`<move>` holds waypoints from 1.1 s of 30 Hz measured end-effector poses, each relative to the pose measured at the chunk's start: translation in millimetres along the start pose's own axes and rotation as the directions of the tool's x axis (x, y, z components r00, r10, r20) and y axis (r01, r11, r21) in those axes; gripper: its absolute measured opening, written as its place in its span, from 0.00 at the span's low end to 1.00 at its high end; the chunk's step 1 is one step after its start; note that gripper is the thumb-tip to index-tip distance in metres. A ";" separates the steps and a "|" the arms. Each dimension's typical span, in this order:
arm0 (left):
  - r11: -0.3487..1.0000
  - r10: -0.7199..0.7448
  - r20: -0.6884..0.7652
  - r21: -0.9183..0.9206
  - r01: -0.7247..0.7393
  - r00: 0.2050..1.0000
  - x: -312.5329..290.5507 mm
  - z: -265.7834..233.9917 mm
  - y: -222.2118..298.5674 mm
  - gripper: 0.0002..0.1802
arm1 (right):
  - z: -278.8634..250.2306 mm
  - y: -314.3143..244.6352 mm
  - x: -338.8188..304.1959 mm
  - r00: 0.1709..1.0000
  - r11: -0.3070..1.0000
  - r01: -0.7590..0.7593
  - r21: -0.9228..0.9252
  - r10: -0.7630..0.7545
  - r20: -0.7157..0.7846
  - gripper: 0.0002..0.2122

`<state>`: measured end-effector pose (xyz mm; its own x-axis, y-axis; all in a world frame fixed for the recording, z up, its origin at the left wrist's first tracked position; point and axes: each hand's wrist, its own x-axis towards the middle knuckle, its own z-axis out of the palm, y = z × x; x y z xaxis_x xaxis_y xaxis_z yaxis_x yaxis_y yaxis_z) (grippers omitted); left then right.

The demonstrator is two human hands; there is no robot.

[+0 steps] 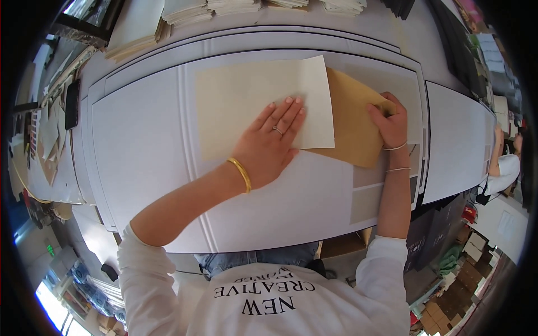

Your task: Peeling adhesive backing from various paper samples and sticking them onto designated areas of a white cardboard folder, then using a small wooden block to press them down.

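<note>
Two hands: both down on paper sheets spread over a large grey board (140, 140).
Left hand (269, 143): flat, fingers spread apart, palm pressing the lower right corner of the cream sheet (252, 101); gripping nothing.
Cream sheet: lies at 12 o'clock from the left hand, its right edge overlapping the brown sheet (350, 120).
Right hand (391, 120): at 3 o'clock from the left, fingers curled together, pinching the brown sheet's far right corner.
Paper stacks (179, 14): at 12 o'clock, well apart.
</note>
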<state>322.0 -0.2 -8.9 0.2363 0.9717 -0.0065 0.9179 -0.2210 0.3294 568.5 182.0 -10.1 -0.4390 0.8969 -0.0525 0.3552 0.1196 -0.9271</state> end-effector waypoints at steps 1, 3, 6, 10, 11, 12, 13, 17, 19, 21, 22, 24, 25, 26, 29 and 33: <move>0.999 0.043 0.022 -0.034 -0.042 0.999 -1.7 -1.8 -1.1 0.37 | -1.4 0.9 0.0 1.000 1.000 0.003 -0.002 -0.003 0.009 0.08; 0.992 -0.052 -0.028 0.110 0.055 0.998 8.5 -2.7 -20.6 0.35 | 0.1 -1.1 2.8 1.000 1.000 0.006 -0.011 -0.006 0.013 0.08; 0.965 -0.195 -0.229 0.130 0.228 0.954 28.8 -0.1 -44.7 0.34 | 4.0 0.9 4.1 1.000 1.000 0.010 -0.022 -0.009 0.017 0.09; 0.952 -0.214 -0.136 0.191 0.237 0.967 33.9 3.4 -12.4 0.33 | -3.7 0.6 4.0 1.000 1.000 -0.008 0.007 0.008 0.022 0.10; 0.961 -0.204 -0.140 0.158 0.226 0.969 34.1 3.5 -12.3 0.33 | -7.0 -1.8 4.9 1.000 1.000 -0.008 0.005 0.008 0.016 0.10; 0.967 -0.203 -0.143 0.128 0.221 0.969 32.2 3.2 -12.7 0.33 | -9.1 -6.2 5.5 0.999 0.995 -0.001 -0.099 0.004 0.036 0.10; 0.967 -0.203 -0.143 0.130 0.222 0.969 31.3 1.9 -13.2 0.33 | -11.0 -8.3 6.2 0.998 0.980 0.009 -0.201 0.002 0.056 0.10; 0.966 -0.211 -0.125 0.124 0.226 0.969 28.9 -2.3 -13.7 0.33 | -41.5 6.4 4.9 0.997 0.968 0.074 -0.242 -0.067 0.034 0.11; 0.969 -0.202 -0.126 0.116 0.217 0.971 29.4 -3.2 -12.6 0.33 | -61.9 11.2 0.4 0.999 0.944 0.025 -0.328 -0.032 -0.014 0.11; 0.972 -0.116 -0.019 0.205 0.118 0.993 27.4 -4.0 -9.3 0.33 | -69.6 29.2 -2.5 0.999 0.970 -0.010 -0.244 -0.003 -0.050 0.10; 0.983 -0.059 0.022 0.177 0.054 0.998 24.3 -3.2 -4.2 0.34 | -71.2 34.5 -3.2 0.996 0.995 -0.002 -0.095 -0.006 -0.086 0.09; 0.994 0.067 0.064 0.084 -0.073 0.996 15.6 -2.6 6.3 0.35 | -75.9 38.2 -3.2 0.992 0.998 0.014 0.057 -0.007 -0.129 0.08; 0.993 0.074 0.063 0.088 -0.079 0.995 17.5 -2.4 2.2 0.35 | -77.8 38.5 -3.1 0.993 1.000 0.017 0.015 -0.015 -0.118 0.08; 0.990 0.095 0.061 0.101 -0.100 0.994 19.4 -1.7 -4.0 0.34 | -80.1 39.3 -2.7 0.994 0.999 0.019 -0.027 -0.021 -0.106 0.07; 0.989 -0.040 -0.116 0.137 0.056 0.993 55.6 1.2 -31.3 0.34 | -90.0 51.5 -2.8 0.988 0.974 0.033 0.223 0.001 -0.152 0.08; 0.962 -0.072 -0.152 0.250 0.109 0.986 90.5 9.4 -20.5 0.33 | -91.4 55.3 -1.0 0.929 0.823 0.005 0.569 0.206 -0.306 0.21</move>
<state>327.6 91.5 -25.1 0.1185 0.9865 0.1131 0.9886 -0.1279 0.0797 664.0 226.6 -27.4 -0.0819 0.9886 -0.1264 -0.1792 -0.1393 -0.9739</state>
